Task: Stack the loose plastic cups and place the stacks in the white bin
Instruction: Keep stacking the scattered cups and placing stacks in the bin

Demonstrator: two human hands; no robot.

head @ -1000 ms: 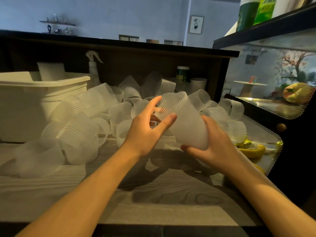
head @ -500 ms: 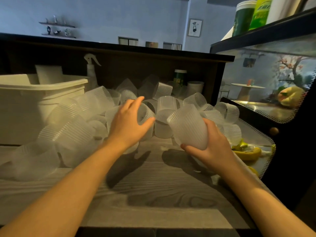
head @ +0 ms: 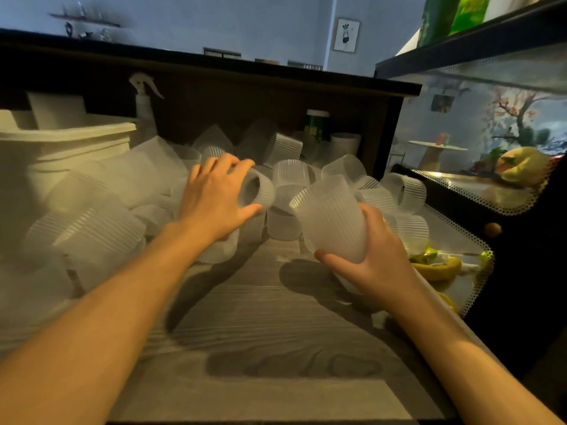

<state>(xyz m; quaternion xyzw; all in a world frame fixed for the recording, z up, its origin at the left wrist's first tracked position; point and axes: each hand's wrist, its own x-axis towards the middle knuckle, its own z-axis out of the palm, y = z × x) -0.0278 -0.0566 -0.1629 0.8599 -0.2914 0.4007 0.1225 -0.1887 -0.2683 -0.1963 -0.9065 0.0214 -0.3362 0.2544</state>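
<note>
Several loose translucent ribbed plastic cups (head: 92, 228) lie in a heap across the back and left of the wooden table. My right hand (head: 380, 265) grips a short stack of cups (head: 331, 219) from below, its mouth tilted up and to the left. My left hand (head: 214, 200) curls over one loose cup (head: 260, 191) in the heap; that cup lies on its side with its mouth facing right. The white bin (head: 76, 139) stands at the far left behind the heap, with a white object standing in it.
A spray bottle (head: 142, 102) stands behind the bin against a dark back panel. A green-labelled container (head: 316, 124) sits at the back right. A glass display case (head: 491, 185) with bananas (head: 435, 268) borders the table's right side. The wooden tabletop (head: 276, 332) stretches toward me.
My left hand has left the stack, reached forward into the heap and closed over a loose cup. My right hand has kept hold of the stack, tilting it a little.
</note>
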